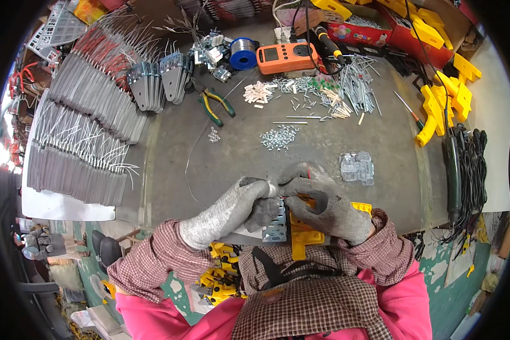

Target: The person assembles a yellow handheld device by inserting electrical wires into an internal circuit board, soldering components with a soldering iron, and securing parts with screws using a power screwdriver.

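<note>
Handwork at the near edge of the worktop [170, 150], about midway between its left and right edges. The gloved left hand [238, 204] and right hand [330, 207] meet with fingers curled inward; what the fingertips grip, if anything, is covered and cannot be told. Beneath them show a slotted metal plate [275, 224] and, beside it on the right, a yellow plastic part [306, 239] reaching past the near edge. Good practice, by judgement: steady the pieces with one hand, align with the other, and press gently, keeping the overhanging portion supported throughout.
</note>
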Demonstrator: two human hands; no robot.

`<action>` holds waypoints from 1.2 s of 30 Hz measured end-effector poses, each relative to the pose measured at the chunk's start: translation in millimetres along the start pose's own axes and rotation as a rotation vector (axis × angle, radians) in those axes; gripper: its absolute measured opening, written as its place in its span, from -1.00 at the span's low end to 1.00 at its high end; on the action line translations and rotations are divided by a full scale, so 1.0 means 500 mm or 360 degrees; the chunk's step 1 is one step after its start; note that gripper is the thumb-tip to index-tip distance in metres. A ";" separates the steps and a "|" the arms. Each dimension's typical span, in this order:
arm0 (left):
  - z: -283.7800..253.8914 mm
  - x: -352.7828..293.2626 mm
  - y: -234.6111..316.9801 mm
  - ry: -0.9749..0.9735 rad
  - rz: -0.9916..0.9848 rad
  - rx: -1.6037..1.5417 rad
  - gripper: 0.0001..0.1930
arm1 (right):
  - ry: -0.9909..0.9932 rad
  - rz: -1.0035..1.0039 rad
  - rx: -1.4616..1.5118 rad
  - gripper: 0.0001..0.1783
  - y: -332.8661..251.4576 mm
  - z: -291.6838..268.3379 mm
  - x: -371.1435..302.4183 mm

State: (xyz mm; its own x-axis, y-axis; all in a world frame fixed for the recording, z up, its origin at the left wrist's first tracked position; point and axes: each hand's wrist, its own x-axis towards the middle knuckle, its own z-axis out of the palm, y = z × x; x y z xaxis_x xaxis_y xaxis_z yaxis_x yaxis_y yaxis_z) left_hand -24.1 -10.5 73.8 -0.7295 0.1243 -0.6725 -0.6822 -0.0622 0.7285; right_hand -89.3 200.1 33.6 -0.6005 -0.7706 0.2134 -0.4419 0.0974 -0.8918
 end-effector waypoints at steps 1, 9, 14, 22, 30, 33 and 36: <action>0.005 -0.003 0.001 -0.0008 0.0004 0.0008 -0.79 | -0.0015 0.0009 -0.0026 -0.75 0.001 -0.003 0.000; 0.022 0.034 -0.013 0.0477 0.1607 0.1832 -0.83 | 0.0019 0.0352 0.0321 -0.77 0.010 -0.005 -0.009; -0.099 0.182 0.102 0.0971 0.1360 0.2031 -0.72 | 0.0020 0.0302 0.0434 -0.81 0.009 0.003 -0.005; -0.155 0.234 0.148 0.0976 0.1308 0.2735 -0.73 | 0.0104 0.0285 0.0368 -0.76 0.002 0.013 -0.001; -0.031 0.017 -0.016 0.0283 0.0963 0.0401 -0.83 | 0.0008 0.0461 0.0543 -0.79 0.004 0.000 -0.008; -0.011 -0.002 -0.033 0.0255 0.0862 0.0256 -0.84 | -0.0068 0.0517 0.0476 -0.80 -0.006 -0.007 -0.009; -0.007 -0.003 -0.031 0.0219 0.0887 0.0275 -0.84 | -0.0079 0.0412 0.0395 -0.80 -0.020 -0.013 0.002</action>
State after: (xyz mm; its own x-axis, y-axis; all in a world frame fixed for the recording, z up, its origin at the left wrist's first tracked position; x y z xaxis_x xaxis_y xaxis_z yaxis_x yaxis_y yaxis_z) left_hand -12.7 -13.0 63.2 -0.9826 -0.0107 -0.1853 -0.1855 0.0821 0.9792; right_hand -89.6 202.5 45.2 -0.6355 -0.7707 -0.0465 -0.1002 0.1421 -0.9848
